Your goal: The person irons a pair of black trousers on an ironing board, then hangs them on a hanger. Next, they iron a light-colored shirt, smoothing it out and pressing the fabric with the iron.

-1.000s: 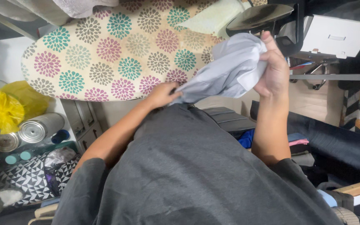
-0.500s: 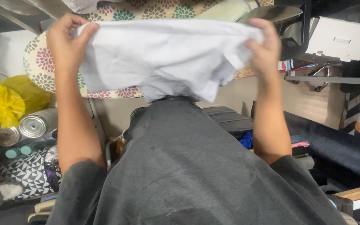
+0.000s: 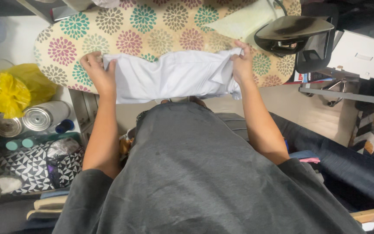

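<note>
The white garment point(image 3: 174, 78) is lying spread across the near edge of the ironing board point(image 3: 109, 39), its lower hem hanging just over that edge. The left hand point(image 3: 98, 73) is gripping the garment's left end, fingers closed on the cloth. The right hand point(image 3: 241, 65) is gripping the right end, fingers pinched together on a fold. An iron point(image 3: 293, 30) is resting on the board's right end, near the right hand. A yellow bag point(image 3: 7, 91) and two metal cans point(image 3: 24, 119) are sitting below the board, to the left.
</note>
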